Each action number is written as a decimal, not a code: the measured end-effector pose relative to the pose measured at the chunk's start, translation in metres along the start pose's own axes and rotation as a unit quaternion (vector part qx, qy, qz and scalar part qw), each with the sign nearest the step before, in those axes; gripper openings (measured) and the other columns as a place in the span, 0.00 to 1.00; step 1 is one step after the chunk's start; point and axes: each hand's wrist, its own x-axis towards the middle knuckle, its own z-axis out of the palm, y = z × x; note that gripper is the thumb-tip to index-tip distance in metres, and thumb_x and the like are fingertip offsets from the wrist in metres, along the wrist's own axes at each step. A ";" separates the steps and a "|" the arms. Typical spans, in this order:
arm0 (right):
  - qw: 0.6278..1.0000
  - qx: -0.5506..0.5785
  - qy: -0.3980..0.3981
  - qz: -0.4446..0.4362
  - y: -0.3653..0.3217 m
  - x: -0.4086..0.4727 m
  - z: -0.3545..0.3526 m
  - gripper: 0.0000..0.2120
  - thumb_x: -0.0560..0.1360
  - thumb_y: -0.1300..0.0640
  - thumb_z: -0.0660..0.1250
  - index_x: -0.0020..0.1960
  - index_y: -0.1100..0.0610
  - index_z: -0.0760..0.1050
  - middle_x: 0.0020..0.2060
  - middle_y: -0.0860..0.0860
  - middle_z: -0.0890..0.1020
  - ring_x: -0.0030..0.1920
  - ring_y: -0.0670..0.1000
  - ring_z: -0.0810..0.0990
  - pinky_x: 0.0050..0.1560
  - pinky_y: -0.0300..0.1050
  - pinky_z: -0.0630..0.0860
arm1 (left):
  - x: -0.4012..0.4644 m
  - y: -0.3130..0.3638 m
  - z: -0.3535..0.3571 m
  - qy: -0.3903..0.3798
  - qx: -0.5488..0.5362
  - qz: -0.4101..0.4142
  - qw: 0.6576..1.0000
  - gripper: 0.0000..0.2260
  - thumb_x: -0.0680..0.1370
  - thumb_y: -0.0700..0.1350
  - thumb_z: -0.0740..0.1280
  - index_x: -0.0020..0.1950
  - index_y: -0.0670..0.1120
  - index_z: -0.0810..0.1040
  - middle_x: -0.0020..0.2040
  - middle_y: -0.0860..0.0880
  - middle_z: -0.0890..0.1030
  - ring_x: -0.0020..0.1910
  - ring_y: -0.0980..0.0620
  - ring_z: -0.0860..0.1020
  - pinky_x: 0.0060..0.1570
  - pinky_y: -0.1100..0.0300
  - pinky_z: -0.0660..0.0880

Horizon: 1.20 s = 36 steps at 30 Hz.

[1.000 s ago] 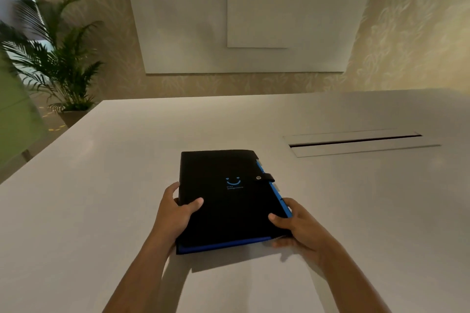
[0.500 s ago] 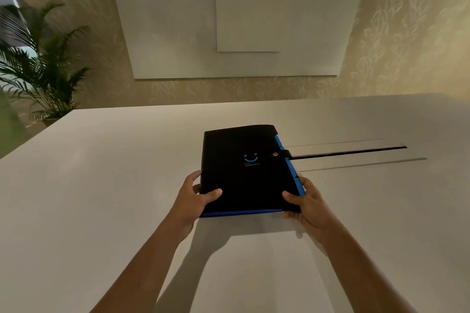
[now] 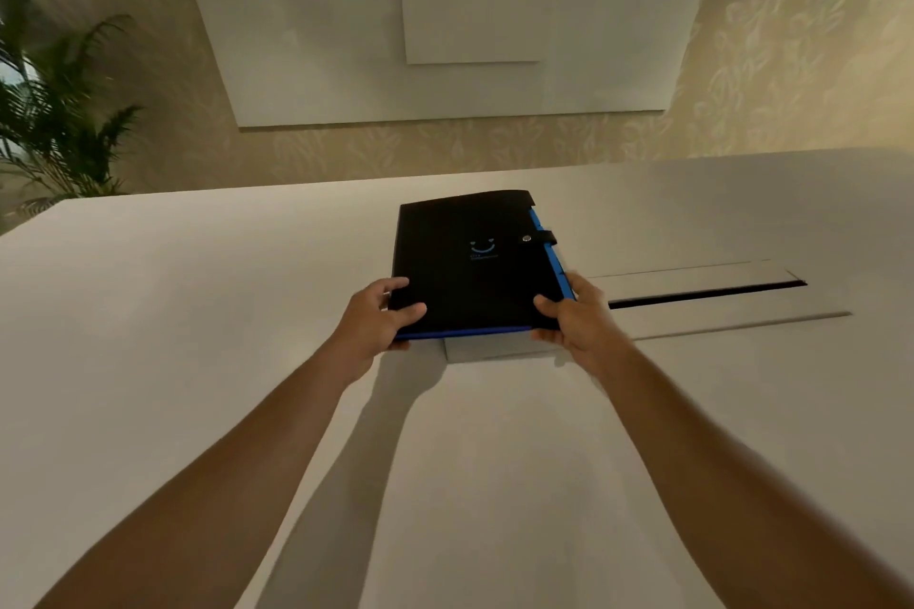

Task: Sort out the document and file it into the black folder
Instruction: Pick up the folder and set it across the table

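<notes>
The black folder (image 3: pixel 470 262) is closed, with blue edging, a blue smile logo and a snapped strap on its right side. It is held out at arm's length above the white table (image 3: pixel 198 312), its near edge lifted. My left hand (image 3: pixel 378 317) grips the near left corner, thumb on the cover. My right hand (image 3: pixel 573 317) grips the near right corner by the blue edge. No loose document shows; whatever the folder contains is hidden.
A cable slot with a flat lid (image 3: pixel 702 292) is set into the table to the right of the folder and partly under it. A potted palm (image 3: pixel 54 114) stands beyond the table's left end. White boards (image 3: pixel 445 15) hang on the far wall.
Both hands have carried the folder away from me, farther across the table and up off its surface, over the left end of the cable slot. The grip is unchanged.
</notes>
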 end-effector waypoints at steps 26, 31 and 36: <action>0.729 -0.630 0.029 -0.267 0.035 0.116 0.038 0.14 0.81 0.49 0.57 0.53 0.56 0.78 0.51 0.53 0.79 0.49 0.52 0.77 0.54 0.52 0.76 | 0.112 -0.059 0.008 0.114 0.408 0.207 0.882 0.15 0.76 0.51 0.66 0.61 0.50 0.77 0.60 0.51 0.79 0.61 0.51 0.77 0.56 0.61 0.72; 0.710 -0.658 -0.003 -0.249 0.044 0.120 0.032 0.21 0.82 0.47 0.50 0.69 0.55 0.69 0.65 0.54 0.76 0.65 0.55 0.74 0.67 0.54 0.70 | 0.120 -0.060 0.010 0.093 0.430 0.182 0.879 0.18 0.81 0.50 0.61 0.70 0.49 0.73 0.72 0.50 0.71 0.75 0.51 0.63 0.70 0.51 0.64; 0.712 -0.661 -0.002 -0.238 0.046 0.120 0.034 0.22 0.82 0.46 0.46 0.65 0.56 0.69 0.61 0.54 0.77 0.63 0.54 0.75 0.66 0.57 0.71 | 0.120 -0.060 0.010 0.073 0.432 0.168 0.883 0.19 0.82 0.50 0.58 0.73 0.50 0.68 0.75 0.52 0.67 0.77 0.53 0.58 0.71 0.52 0.61</action>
